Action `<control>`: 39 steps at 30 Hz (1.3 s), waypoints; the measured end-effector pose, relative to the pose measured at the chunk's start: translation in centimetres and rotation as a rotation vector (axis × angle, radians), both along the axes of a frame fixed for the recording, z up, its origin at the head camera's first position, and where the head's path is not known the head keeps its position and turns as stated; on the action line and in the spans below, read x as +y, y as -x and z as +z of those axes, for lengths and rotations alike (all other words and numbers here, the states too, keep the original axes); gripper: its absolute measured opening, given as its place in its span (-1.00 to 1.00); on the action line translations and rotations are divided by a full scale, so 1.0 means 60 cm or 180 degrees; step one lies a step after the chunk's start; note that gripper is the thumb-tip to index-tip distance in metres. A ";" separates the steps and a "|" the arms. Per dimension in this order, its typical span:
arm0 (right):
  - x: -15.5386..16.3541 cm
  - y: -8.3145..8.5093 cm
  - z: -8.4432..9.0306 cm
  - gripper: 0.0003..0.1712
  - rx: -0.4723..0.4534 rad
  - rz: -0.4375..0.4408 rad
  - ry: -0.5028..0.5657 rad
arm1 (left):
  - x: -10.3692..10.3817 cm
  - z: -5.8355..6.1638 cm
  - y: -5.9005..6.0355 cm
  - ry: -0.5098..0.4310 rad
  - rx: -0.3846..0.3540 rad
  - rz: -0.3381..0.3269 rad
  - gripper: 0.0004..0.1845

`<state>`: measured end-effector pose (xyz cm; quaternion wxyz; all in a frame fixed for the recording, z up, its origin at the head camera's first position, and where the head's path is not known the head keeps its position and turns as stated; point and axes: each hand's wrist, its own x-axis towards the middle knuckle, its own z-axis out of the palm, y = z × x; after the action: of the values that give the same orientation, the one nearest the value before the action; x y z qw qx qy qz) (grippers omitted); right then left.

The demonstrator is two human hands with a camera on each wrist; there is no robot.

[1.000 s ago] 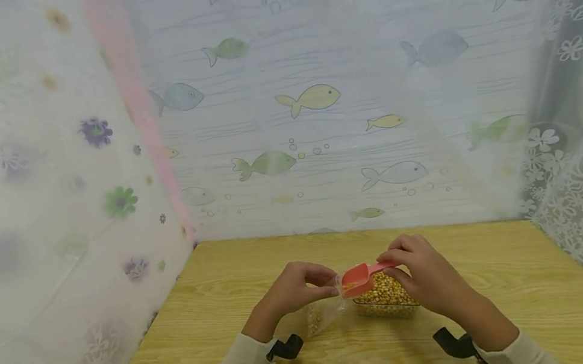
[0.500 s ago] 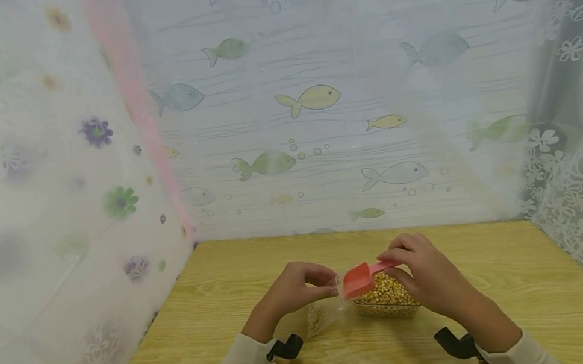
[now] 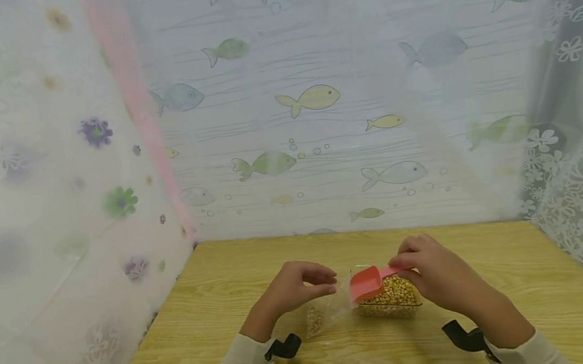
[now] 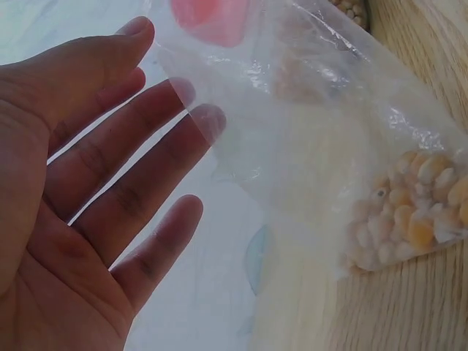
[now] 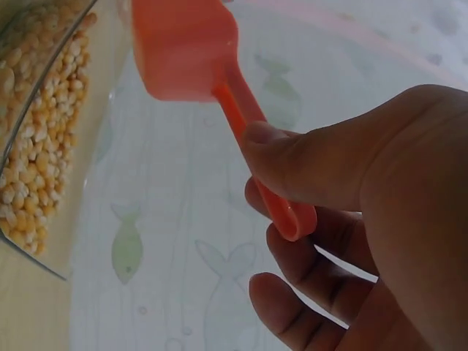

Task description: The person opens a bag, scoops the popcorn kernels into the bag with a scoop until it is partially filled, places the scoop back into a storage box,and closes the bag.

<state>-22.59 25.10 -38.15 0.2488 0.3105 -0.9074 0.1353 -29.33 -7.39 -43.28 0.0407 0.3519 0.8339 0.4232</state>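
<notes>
My right hand (image 3: 440, 279) pinches the handle of a pink plastic scoop (image 3: 365, 284) between thumb and fingers. The scoop's bowl looks bare and overlaps the mouth of a clear plastic bag (image 3: 336, 304). Corn kernels (image 4: 417, 208) lie in the bag's lower corner, close over the table. My left hand (image 3: 296, 290) is beside the bag, its thumb spread apart from the fingers. In the left wrist view the bag's edge overlaps two fingertips (image 4: 208, 121), and nothing is between thumb and fingers.
A clear box (image 3: 389, 309) heaped with yellow corn kernels stands on the wooden table (image 3: 225, 263), just under the scoop. Sheer curtains printed with fish (image 3: 314, 97) and flowers (image 3: 121, 201) enclose the table at the back and sides.
My right hand and the scoop have moved a little to the right. The bag's mouth has shifted right along with the scoop, away from my left fingertips; the left hand has barely moved.
</notes>
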 end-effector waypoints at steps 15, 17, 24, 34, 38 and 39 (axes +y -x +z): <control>0.002 0.000 0.002 -0.74 -0.0134 0.0027 0.0045 | 0.017 -0.011 -0.003 0.0256 0.0169 0.0080 -0.60; 0.003 -0.001 0.002 -0.76 -0.0256 -0.0009 -0.0002 | 0.018 -0.010 -0.005 0.0265 0.0213 0.0090 -0.63; 0.006 -0.002 0.000 -0.91 -0.0628 -0.0056 -0.0161 | 0.016 -0.007 -0.005 0.0298 0.0266 0.0132 -0.68; 0.019 0.004 -0.001 -0.86 -0.0682 0.0017 -0.0122 | 0.005 -0.004 0.000 0.0126 0.0266 0.0007 -0.70; 0.028 0.005 0.006 -0.82 -0.0589 0.0042 -0.0132 | 0.000 0.000 0.001 0.0147 0.0304 0.0055 -0.79; 0.031 0.005 0.008 -0.81 -0.0571 0.0041 -0.0123 | -0.001 0.000 0.001 0.0160 0.0299 0.0074 -0.81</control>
<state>-22.90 26.95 -37.69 0.1596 0.3076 -0.9265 0.1466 -29.39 -7.45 -43.25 0.0054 0.3605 0.8493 0.3855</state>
